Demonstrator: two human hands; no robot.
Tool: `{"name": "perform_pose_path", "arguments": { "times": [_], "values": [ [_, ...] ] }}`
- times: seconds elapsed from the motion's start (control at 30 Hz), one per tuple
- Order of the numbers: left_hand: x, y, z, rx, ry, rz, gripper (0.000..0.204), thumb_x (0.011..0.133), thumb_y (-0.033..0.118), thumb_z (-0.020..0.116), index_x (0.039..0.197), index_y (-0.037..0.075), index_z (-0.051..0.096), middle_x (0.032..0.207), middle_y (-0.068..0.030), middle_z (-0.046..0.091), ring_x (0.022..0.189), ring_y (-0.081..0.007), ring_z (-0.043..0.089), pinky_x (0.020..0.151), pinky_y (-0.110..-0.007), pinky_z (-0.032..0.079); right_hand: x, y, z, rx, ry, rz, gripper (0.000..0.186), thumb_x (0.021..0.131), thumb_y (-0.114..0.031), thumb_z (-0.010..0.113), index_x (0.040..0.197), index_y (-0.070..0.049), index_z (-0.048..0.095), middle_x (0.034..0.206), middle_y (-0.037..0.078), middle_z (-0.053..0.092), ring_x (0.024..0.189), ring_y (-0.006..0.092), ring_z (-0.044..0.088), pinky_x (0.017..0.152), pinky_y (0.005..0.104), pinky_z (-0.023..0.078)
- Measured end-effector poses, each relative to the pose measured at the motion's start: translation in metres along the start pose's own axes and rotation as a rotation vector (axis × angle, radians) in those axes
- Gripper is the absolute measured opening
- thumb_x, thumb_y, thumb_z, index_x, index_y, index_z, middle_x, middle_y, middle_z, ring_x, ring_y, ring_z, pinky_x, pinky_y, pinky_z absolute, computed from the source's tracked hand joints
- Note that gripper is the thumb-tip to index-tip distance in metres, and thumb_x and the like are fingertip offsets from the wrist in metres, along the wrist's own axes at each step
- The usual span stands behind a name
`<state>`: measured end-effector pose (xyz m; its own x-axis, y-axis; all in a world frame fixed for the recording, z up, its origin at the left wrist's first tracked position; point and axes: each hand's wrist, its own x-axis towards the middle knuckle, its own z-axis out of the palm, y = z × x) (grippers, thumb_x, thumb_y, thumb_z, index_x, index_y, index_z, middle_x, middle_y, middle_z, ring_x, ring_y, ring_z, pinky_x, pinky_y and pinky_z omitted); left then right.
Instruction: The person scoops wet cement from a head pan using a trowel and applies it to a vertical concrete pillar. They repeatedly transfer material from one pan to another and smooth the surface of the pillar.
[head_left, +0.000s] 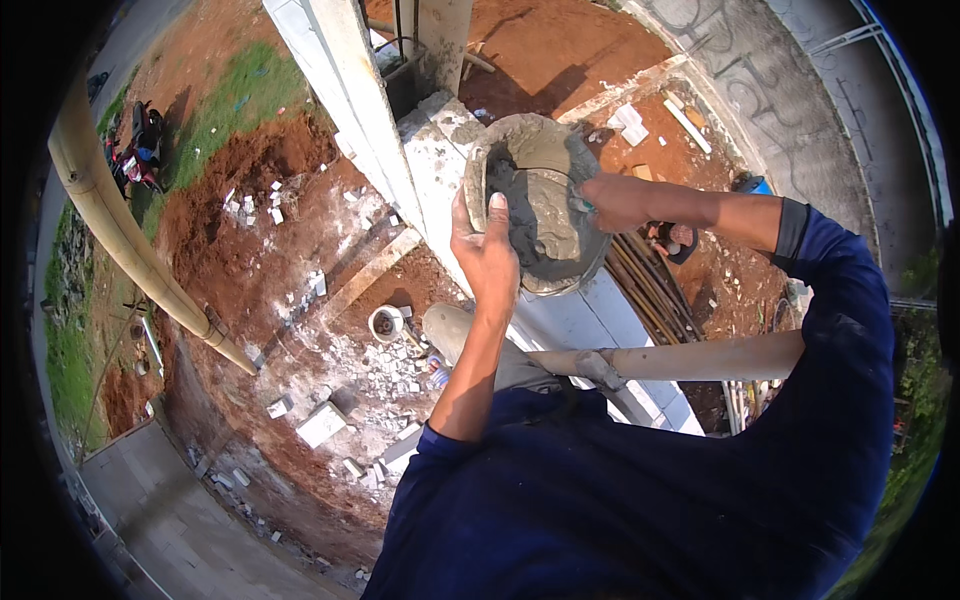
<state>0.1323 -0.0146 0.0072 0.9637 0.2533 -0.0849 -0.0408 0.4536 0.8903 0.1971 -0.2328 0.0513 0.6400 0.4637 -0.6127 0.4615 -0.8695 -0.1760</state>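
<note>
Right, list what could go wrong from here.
1. The mortar bucket sits on the narrow wall top, steadied only by the left hand; it could tip off.
2. The ground lies far below, so spilled mortar would drop onto the white blocks there.
3. The right hand digging inside might shove the bucket.

1. The round grey bucket (540, 200) is crusted with dried cement, rough and matt on its rim.
2. The wet grey mortar (545, 225) inside it looks thick, pasty and slightly glistening.
3. The left hand (487, 255) grips the rim, fingers dusted grey.
4. The right hand (615, 200) is smeared with mortar.
5. The dark blue cloth sleeves (840, 300) look soft and matt.
6. The pale bamboo pole (690, 358) is smooth with a dull sheen.
7. The white block wall (440, 165) is chalky and rough.
8. The red-brown earth (270, 240) below is loose and crumbly.
</note>
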Motion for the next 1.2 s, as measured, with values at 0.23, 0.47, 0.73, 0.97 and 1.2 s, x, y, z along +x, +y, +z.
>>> {"name": "perform_pose_path", "arguments": {
  "times": [0.23, 0.47, 0.73, 0.97, 1.2],
  "values": [
    [0.007, 0.007, -0.004, -0.014, -0.02, -0.088, 0.047, 0.107, 0.016, 0.064, 0.147, -0.007, 0.054, 0.133, -0.0137, 0.067, 0.118, -0.0165, 0.06, 0.105, -0.031, 0.047, -0.01, -0.015, 0.02, 0.41, 0.046, 0.032, 0.046, 0.085, -0.011, 0.066, 0.122, 0.015, 0.063, 0.09, 0.03, 0.07, 0.081, 0.0363, 0.072, 0.073, 0.0441, 0.057],
    [0.005, 0.007, -0.007, 0.078, 0.076, -0.077, 0.052, 0.113, 0.036, 0.053, 0.14, -0.008, 0.057, 0.125, -0.0093, 0.066, 0.112, -0.0126, 0.056, 0.1, -0.027, 0.045, -0.035, -0.003, 0.018, 0.864, -0.088, 0.073, 0.024, 0.091, -0.011, 0.067, 0.108, 0.004, 0.06, 0.064, 0.003, 0.051, 0.047, 0.0124, 0.05, 0.04, 0.0313, 0.037],
    [0.023, -0.006, -0.048, 0.018, 0.236, -0.225, 0.06, 0.112, 0.043, 0.055, 0.14, -0.01, 0.058, 0.128, -0.008, 0.064, 0.112, -0.0122, 0.055, 0.103, -0.027, 0.043, -0.037, -0.026, -0.031, 1.031, -0.156, 0.174, 0.016, 0.097, -0.011, 0.067, 0.109, -0.002, 0.062, 0.063, -0.003, 0.049, 0.049, 0.007, 0.048, 0.04, 0.0254, 0.035],
    [0.028, 0.004, -0.053, 0.017, 0.303, -0.238, 0.047, 0.105, 0.021, 0.069, 0.141, -0.007, 0.059, 0.13, -0.0097, 0.068, 0.114, -0.0134, 0.06, 0.104, -0.028, 0.046, -0.048, -0.023, -0.079, 1.073, -0.146, 0.158, 0.012, 0.094, -0.009, 0.066, 0.099, 0.0, 0.06, 0.064, -0.001, 0.049, 0.046, 0.0065, 0.044, 0.04, 0.0253, 0.031],
    [0.03, 0.004, -0.06, 0.035, 0.285, -0.186, 0.045, 0.105, 0.017, 0.069, 0.14, -0.009, 0.059, 0.13, -0.0101, 0.068, 0.114, -0.0142, 0.061, 0.105, -0.029, 0.047, -0.008, -0.022, -0.154, 1.09, 0.126, 0.09, 0.015, 0.097, -0.016, 0.062, 0.1, -0.001, 0.063, 0.067, -0.003, 0.05, 0.046, 0.003, 0.042, 0.038, 0.0237, 0.031]
  ]
}}
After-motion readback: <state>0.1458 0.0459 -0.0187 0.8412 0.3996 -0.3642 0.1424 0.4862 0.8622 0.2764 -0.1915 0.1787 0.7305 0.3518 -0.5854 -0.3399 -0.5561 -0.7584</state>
